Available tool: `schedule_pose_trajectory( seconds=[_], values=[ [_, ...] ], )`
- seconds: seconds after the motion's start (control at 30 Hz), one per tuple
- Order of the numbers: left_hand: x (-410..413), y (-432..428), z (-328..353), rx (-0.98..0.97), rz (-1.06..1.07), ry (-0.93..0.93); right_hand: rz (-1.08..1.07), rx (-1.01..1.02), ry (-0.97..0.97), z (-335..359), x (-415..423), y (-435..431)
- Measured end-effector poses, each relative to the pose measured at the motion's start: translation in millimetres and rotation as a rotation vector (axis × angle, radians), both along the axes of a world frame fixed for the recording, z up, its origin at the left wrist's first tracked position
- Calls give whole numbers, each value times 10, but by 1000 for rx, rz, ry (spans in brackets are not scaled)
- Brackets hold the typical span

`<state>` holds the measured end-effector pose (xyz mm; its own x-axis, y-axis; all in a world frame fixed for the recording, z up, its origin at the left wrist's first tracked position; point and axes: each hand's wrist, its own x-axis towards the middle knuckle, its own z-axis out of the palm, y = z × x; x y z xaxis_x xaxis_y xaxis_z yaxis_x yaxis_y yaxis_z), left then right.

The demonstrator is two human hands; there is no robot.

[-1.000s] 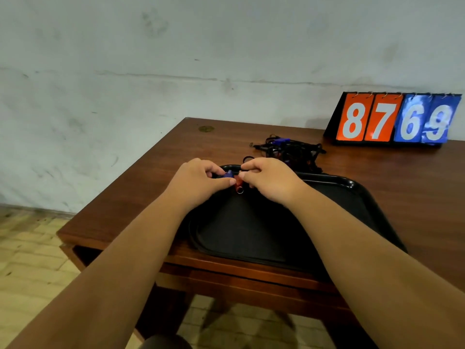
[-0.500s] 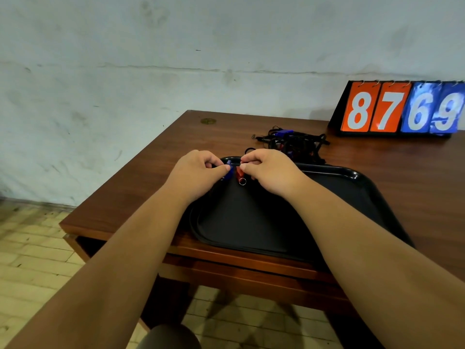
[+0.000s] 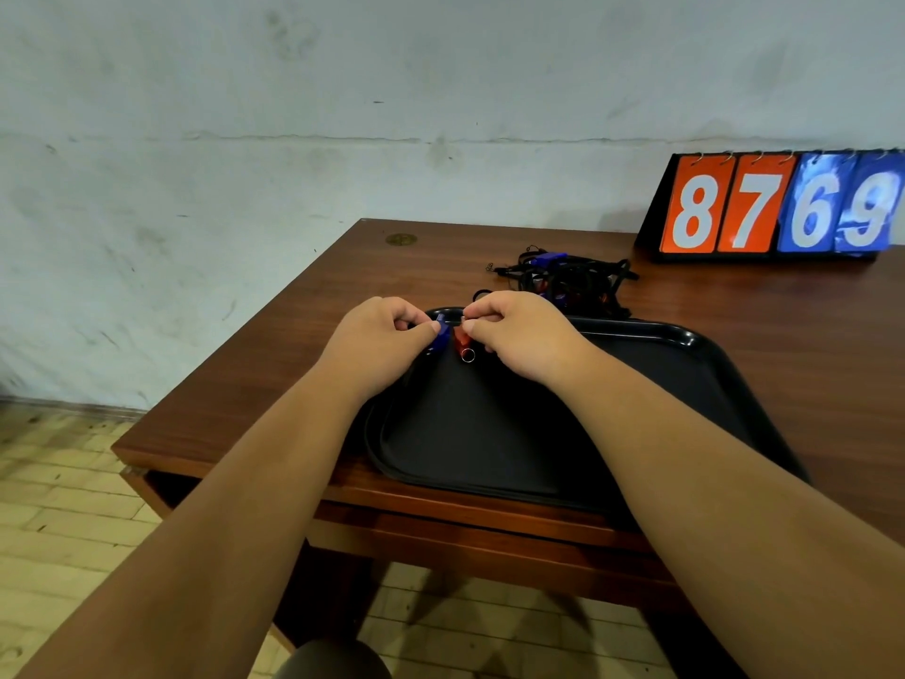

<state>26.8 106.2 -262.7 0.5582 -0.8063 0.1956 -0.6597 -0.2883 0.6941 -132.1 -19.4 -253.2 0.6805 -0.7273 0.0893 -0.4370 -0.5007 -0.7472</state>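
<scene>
My left hand pinches a small blue piece between thumb and fingers. Beside it, my right hand pinches a small red piece with a metal ring hanging below it. Both hands are held close together over the far left corner of a black tray that lies on the brown wooden table. The two pieces are almost touching; whether they are joined I cannot tell.
A tangle of black cords with blue and red pieces lies just behind the tray. A flip scoreboard reading 8769 stands at the back right against the wall. The table's left edge drops to a tiled floor.
Both hands stayed over the tray's far left corner. The red piece with its ring now shows more plainly below my right fingers. The view shifted slightly.
</scene>
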Motion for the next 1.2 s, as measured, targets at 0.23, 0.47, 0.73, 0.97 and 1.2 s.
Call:
schedule_pose_trajectory(
  seconds=[0.23, 0.47, 0.73, 0.97, 1.2],
  values=[
    [6, -3, 3, 2, 5, -16, -9, -6, 12, 6, 16, 17],
    [3, -1, -7, -5, 11, 9, -17, -12, 25, 23, 21, 42],
    [19, -9, -8, -2, 21, 7, -30, -32, 49, 28, 40, 48],
    [12, -1, 4, -10, 34, 20, -56, -37, 34, 30, 25, 73],
    [-32, 75, 83, -27, 59, 121, -39, 66, 63, 280, -125, 70]
  ],
)
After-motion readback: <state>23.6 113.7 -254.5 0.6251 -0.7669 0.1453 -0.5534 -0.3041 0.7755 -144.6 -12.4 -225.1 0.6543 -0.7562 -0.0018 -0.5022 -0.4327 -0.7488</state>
